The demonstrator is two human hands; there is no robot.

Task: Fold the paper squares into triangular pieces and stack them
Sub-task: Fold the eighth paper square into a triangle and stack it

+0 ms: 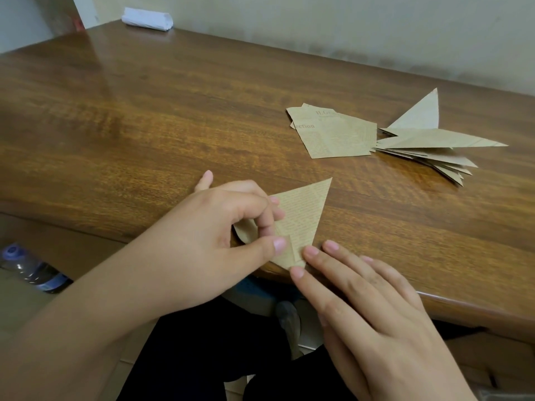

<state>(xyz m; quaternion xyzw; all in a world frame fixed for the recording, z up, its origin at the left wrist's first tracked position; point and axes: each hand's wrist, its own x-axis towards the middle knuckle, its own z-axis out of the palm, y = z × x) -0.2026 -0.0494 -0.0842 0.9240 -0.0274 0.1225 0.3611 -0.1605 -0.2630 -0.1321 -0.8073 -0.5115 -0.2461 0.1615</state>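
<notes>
A tan newsprint paper piece [304, 215], folded to a triangle, lies at the near edge of the wooden table [173, 125]. My left hand [220, 241] pinches its lower left part between thumb and fingers. My right hand [370, 308] lies flat with its fingertips pressing the paper's bottom corner. Farther right, a small pile of flat paper squares [333, 134] rests on the table. Beside it sits a fanned stack of folded triangles [428, 143], the top one partly sprung up.
A white wrapped bundle [147, 19] sits at the table's far left corner by the wall. A plastic bottle with a blue cap [31, 267] lies on the floor at the left. My dark-clothed lap is under the table edge.
</notes>
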